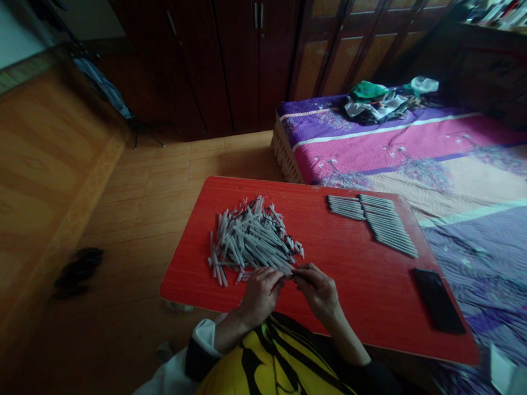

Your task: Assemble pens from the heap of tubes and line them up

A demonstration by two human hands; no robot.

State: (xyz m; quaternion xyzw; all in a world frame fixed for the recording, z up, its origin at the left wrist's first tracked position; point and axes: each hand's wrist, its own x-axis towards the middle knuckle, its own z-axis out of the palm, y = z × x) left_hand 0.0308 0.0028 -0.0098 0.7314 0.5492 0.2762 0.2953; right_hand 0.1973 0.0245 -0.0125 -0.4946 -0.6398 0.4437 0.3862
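Note:
A heap of several thin grey-white paper sticks (pixel 251 238) lies on a red table (pixel 361 286). My left hand (pixel 261 292) and my right hand (pixel 319 289) sit close together at the heap's near edge, fingers closed around one stick (pixel 292 271) held between them. A tidy row of the same sticks (pixel 379 221) lies side by side at the table's far right.
A black phone (pixel 437 300) rests on the table's near right corner. A bed with a pink and purple cover (pixel 417 152) runs along the right, with clothes (pixel 379 101) at its head. Dark wardrobes (pixel 241 54) stand behind. Black slippers (pixel 78 272) lie on the tiled floor.

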